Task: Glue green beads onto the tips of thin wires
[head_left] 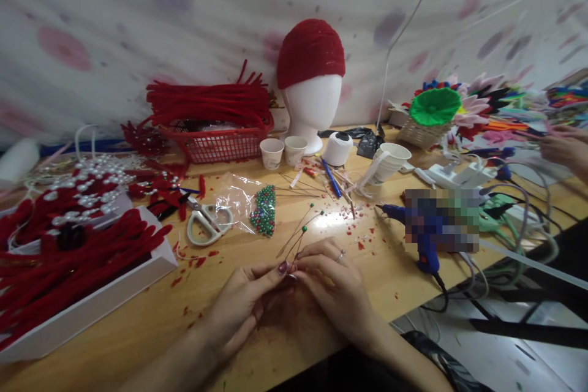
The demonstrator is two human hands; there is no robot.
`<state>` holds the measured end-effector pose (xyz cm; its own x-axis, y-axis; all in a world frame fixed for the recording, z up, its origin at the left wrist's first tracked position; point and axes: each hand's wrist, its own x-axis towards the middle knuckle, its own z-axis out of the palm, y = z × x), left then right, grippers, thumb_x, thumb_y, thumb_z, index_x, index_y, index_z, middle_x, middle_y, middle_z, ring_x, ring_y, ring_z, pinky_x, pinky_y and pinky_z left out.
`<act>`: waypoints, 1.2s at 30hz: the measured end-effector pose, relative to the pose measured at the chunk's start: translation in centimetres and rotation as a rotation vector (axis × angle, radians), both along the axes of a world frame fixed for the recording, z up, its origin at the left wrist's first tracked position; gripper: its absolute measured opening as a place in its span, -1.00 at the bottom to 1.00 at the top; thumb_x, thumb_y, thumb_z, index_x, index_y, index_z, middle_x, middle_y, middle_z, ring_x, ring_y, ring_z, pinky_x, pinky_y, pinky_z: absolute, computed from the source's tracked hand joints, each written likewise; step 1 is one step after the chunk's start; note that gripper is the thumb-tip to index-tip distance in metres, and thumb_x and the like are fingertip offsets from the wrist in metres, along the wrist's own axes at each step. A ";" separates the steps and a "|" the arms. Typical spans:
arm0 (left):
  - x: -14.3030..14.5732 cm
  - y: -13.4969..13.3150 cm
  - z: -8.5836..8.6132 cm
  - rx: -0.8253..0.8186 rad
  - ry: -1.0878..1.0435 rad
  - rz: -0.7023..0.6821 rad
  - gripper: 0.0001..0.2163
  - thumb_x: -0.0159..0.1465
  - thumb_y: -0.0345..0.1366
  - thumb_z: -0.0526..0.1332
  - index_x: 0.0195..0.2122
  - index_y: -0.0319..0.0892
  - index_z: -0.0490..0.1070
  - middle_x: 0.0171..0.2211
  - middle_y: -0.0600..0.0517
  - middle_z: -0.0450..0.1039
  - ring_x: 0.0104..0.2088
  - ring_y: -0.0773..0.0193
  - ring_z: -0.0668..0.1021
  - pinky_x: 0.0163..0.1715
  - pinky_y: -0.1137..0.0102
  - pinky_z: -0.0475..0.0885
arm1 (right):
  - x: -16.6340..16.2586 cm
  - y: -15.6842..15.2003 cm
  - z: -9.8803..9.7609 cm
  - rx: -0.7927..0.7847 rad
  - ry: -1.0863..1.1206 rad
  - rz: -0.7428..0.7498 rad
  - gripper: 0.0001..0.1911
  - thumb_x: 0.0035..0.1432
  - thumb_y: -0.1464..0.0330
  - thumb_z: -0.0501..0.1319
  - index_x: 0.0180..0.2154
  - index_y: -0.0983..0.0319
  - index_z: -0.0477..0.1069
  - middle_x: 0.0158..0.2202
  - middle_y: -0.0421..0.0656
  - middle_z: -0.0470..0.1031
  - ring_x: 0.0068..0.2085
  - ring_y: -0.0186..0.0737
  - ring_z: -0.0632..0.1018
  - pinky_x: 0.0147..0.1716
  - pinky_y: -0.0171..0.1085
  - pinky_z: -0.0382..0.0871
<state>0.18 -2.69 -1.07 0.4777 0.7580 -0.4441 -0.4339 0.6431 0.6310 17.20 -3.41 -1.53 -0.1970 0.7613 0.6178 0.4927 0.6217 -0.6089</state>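
My left hand [245,300] and my right hand [337,288] meet low in the middle of the head view, just above the table. Both are closed, thumbs and fingers pinching at a thin dark wire with a green bead [304,229] on its upper end. The lower end of the wire is hidden among the fingers. Just beyond my fingertips are further thin wires tipped with green beads [312,204]. A clear bag of green and red beads [263,213] lies behind my left hand, with white-handled scissors [207,225] to its left.
A white box [105,313] of red fuzzy stems fills the left. Behind stand a red basket [220,146], paper cups [271,154], a thread spool [339,149] and a foam head [315,104]. A blue glue gun [428,254] and cables lie right; another person's hand [567,147] shows far right.
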 end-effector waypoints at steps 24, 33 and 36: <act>-0.4 0.3 0.6 0.619 0.610 -0.060 -0.74 0.23 -0.10 0.17 -0.40 -0.22 0.44 -0.35 0.05 0.33 -0.62 0.49 0.35 -0.69 0.53 0.25 | 0.7 -0.3 0.0 -0.541 0.516 0.144 -0.92 0.15 0.35 0.25 -0.40 0.18 0.47 -0.33 -0.18 0.48 -0.22 -0.27 0.50 -0.20 -0.27 0.39; -0.8 0.5 0.1 0.951 0.789 0.005 -0.80 0.30 -0.25 0.12 -0.40 -0.15 0.49 -0.30 -0.01 0.35 -0.34 0.34 0.46 -0.44 0.46 0.38 | 5.7 -3.1 1.3 -0.492 0.095 -0.077 -0.81 0.14 0.25 0.24 -0.18 0.12 0.45 -0.26 -0.16 0.49 -0.24 -0.20 0.52 -0.24 -0.24 0.42; -0.9 0.6 0.0 1.002 0.795 0.021 -0.79 0.31 -0.29 0.11 -0.41 -0.14 0.49 -0.33 0.00 0.36 -0.38 0.35 0.47 -0.49 0.48 0.38 | 9.7 -5.1 1.5 -0.247 -0.077 -0.623 -0.71 0.10 0.09 0.24 -0.46 0.16 0.37 -0.46 -0.19 0.41 -0.43 -0.20 0.44 -0.42 -0.23 0.30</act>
<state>-0.72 -2.14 -1.06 0.3286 0.9297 0.1662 0.2801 -0.2640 0.9230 26.85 -8.47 0.00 0.2884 0.8638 0.4131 0.7619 0.0543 -0.6454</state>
